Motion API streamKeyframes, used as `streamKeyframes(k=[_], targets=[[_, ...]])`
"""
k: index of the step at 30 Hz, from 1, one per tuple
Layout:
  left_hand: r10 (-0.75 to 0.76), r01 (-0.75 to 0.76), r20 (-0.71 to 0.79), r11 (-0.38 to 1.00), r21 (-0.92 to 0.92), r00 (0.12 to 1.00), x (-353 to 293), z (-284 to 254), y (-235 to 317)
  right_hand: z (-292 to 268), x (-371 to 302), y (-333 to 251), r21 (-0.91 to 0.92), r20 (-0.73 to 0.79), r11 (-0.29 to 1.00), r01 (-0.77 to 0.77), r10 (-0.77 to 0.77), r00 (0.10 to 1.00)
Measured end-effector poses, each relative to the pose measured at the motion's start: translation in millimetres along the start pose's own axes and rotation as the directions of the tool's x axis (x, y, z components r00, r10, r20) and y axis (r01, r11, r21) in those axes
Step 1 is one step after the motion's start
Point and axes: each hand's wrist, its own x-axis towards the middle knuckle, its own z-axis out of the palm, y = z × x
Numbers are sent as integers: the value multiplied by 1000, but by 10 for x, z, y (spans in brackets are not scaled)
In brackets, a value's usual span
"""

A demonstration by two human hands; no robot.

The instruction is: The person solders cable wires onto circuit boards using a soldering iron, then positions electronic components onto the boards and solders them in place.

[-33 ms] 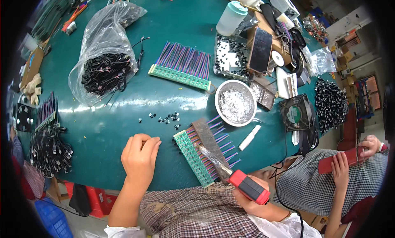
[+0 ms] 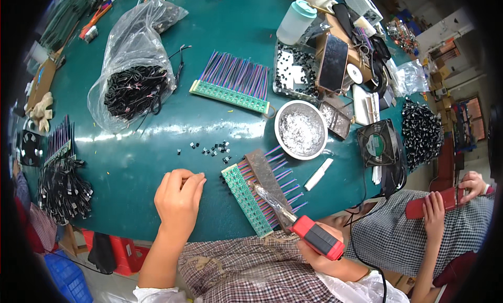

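Note:
My right hand (image 2: pixel 313 255) grips a soldering iron (image 2: pixel 318 237) by its red and black handle. The iron's metal shaft slants up and left over a dark flat metal bar (image 2: pixel 267 183), which lies across the coloured wires of a green circuit board panel (image 2: pixel 246 203). Left of that panel, my left hand (image 2: pixel 179 195) is above the table with fingers curled and thumb near the index fingertip; whatever the fingertips hold, if anything, cannot be made out. Several small black connectors (image 2: pixel 212 150) are scattered on the table beyond it.
A second wired panel (image 2: pixel 230 97) lies farther back. Near it are a white bowl (image 2: pixel 280 138) of silvery bits, a clear bag (image 2: pixel 126 43) of black cables, a lidded cup (image 2: pixel 296 24) and a small fan (image 2: pixel 378 145). At right, a co-worker's hands hold a red case (image 2: pixel 445 202).

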Motion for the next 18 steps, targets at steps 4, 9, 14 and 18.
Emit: streamKeyframes(k=[4, 9, 14, 18], targets=[[13, -13, -10, 1000, 20, 1000, 1, 8, -25, -44, 9, -45, -43, 51, 998, -48, 50, 997], [-114, 119, 46, 986, -118, 992, 24, 39, -100, -66, -95, 2, -170, 108, 985, 40, -21, 994], [-323, 350, 136, 873, -338, 937, -19, -28, -74, -43, -301, 148, -59, 124, 975, -213, 219, 968], [-423, 508, 284, 660, -554, 860, -67, -96, 22, -75, -410, 171, -73, 167, 918, -389, 396, 903]])
